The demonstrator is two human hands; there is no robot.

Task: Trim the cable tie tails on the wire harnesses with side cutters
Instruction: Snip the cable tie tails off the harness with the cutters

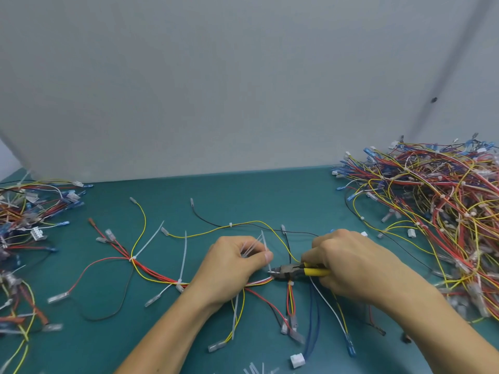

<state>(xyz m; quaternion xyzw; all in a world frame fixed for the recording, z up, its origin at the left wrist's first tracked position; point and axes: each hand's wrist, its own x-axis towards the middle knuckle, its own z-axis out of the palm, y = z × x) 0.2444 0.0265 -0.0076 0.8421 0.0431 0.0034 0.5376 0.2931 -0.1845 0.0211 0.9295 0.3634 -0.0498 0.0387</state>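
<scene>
The side cutters (299, 271) lie low over the middle of the counter (243, 195), their dark nose pointing left and meeting the foot of a cable tie tail (266, 244) where it leaves the wire harness (162, 276); whether the blades are parted or closed cannot be told. The right hand (348, 263) holds the yellow handles, its grip wrapped round them with the fingers curled. The left hand (232, 265) rests on the red, yellow and white wires just left of the nose, its grip pinching a few pale plastic strips between thumb and fingers. The harness spreads flat across the green counter, and two more uncut tails (184, 255) stick up from ties further left along it. A white plug (297, 360) lies near the front edge, with short pale offcuts (256, 369) beside it. A tall heap of harnesses (437, 201) fills the right side of the counter, and a smaller heap (29, 211) sits on the left. A plain grey wall (243, 76) rises behind
</scene>
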